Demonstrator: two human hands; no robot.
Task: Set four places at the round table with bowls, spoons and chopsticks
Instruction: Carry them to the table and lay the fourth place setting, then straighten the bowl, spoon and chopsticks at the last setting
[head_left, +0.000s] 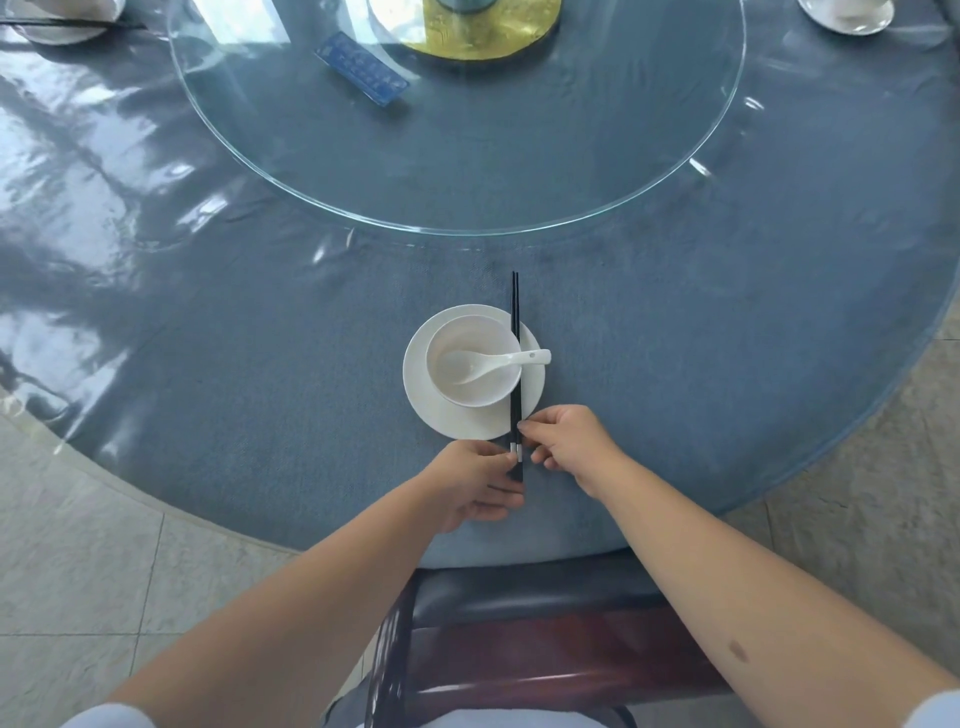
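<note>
A white bowl (470, 364) stands on a white saucer (447, 415) on the blue round table (260, 374) in front of me. A white spoon (498, 364) lies in the bowl with its handle pointing right. A pair of black chopsticks (515, 332) lies across the right side of the saucer, tips pointing away. My left hand (475, 483) pinches their near end from the left. My right hand (569, 441) pinches them from the right, just above the saucer's near edge.
A glass turntable (467, 171) with a blue card (361, 70) and a gold base (483, 31) fills the table's middle. Another saucer with chopsticks (57, 26) sits far left, one more place setting (847, 15) far right. A dark chair (519, 623) stands below me.
</note>
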